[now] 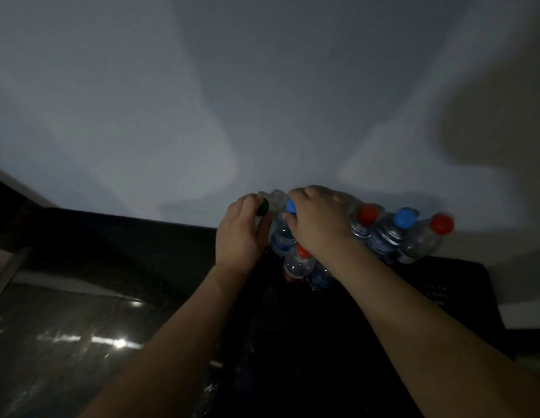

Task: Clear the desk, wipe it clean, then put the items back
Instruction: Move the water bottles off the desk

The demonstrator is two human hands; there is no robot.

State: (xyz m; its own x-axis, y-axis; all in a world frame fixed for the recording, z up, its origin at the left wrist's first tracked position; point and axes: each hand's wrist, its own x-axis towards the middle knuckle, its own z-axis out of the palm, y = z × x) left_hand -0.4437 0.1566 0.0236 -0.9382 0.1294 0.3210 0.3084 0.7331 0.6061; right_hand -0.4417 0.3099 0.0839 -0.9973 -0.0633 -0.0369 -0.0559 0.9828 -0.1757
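Note:
Several clear plastic bottles stand in a cluster at the back of a dark desk [323,357], against a pale wall. My left hand [240,233] is curled around a bottle with a dark green cap [262,207] at the left end of the cluster. Over the neck of a blue-capped bottle [282,233] lies my right hand [318,218], fingers closed on it. To the right stand a red-capped bottle [366,215], a blue-capped one [405,219] and another red-capped one [441,224]. A smaller red-capped bottle [299,262] sits in front, partly hidden by my right forearm.
The room is dim. A glossy dark floor [67,342] with light reflections lies to the left, below the desk. A black perforated surface [437,294] shows at the desk's right end. The wall [262,101] closes off the back.

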